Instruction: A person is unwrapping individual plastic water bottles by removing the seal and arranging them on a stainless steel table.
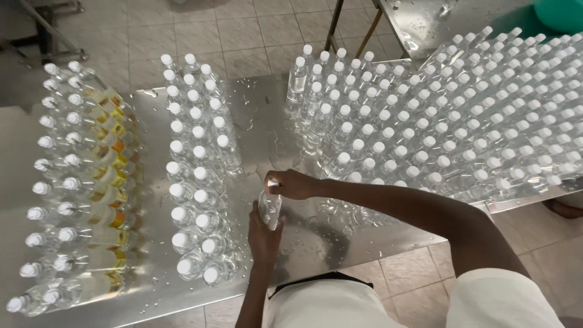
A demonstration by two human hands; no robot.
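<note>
The left hand (262,238) wraps around the body of a clear plastic bottle (269,209), held just above the wet steel desk (316,243), while the right hand (291,184) closes its grip over the bottle's top. To the left stand three rows of white-capped bottles (195,176) and labelled bottles (79,182); a large bottle block (461,115) fills the right.

Two hands (276,209), one held bottle (269,208), one steel table (267,121), bottles beyond counting

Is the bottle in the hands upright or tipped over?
Upright: the left hand grips the bottle body, the right hand covers its top.
</note>
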